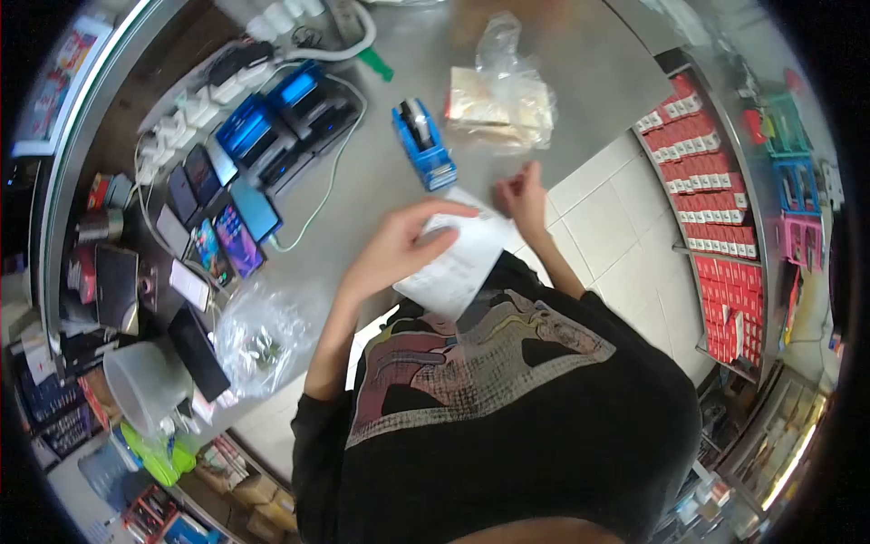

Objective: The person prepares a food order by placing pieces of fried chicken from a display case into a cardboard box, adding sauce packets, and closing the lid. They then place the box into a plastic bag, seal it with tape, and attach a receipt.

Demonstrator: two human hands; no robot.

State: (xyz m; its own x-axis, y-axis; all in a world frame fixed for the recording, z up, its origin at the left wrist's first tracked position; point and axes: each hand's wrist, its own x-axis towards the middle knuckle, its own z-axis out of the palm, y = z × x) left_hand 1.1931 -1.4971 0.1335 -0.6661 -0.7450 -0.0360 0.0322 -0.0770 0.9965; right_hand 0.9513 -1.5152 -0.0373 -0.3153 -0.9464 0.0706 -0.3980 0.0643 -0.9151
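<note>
My left hand (403, 249) is closed on a white printed paper (458, 258), the thumb on top of it. The print is too blurred to read. Just off the paper's upper right corner, my right hand (523, 195) has its fingers half bent and apart, with nothing visible in them. A blue tape dispenser (424, 145) stands on the metal counter (362, 172) beyond the paper. Farther right lies a clear plastic bag (503, 91) with cream-coloured flat packets.
Several phones (237, 238) lie at the left, near blue-screened card terminals (258, 136) and a white cable (340, 145). Crumpled clear plastic (263, 340) and a whitish bin (149, 385) are at the lower left. Red-and-white boxes (702, 181) fill shelves on the right.
</note>
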